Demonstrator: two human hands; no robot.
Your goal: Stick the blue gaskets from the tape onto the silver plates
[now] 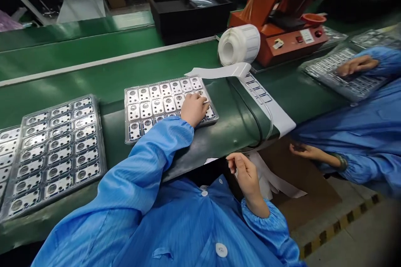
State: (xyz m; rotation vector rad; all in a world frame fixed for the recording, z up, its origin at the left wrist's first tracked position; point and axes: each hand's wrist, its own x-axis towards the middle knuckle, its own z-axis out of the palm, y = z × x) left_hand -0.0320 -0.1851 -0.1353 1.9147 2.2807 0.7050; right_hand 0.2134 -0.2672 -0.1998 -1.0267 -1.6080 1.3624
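Note:
My left hand (193, 109) rests over the right part of a clear plastic tray (128, 132), its fingers bent together and touching the parts there. What may be under the fingertips is hidden. The tray holds rows of flat silver metal plates (145, 109), each with a round mark and small dark holes; the front-row plates show more dark blue. My right hand (246, 173) hangs in front of the table edge, fingers curled in towards the thumb. Anything between those fingers is too small to make out.
More filled trays (58, 146) lie at left. A label roll (239, 45) trails a white strip (272, 112) over the table edge, beside a looped cable (255, 119). Behind stand an orange machine (291, 48) and a black bin (188, 18). A co-worker's hand (357, 65) touches a tray at right.

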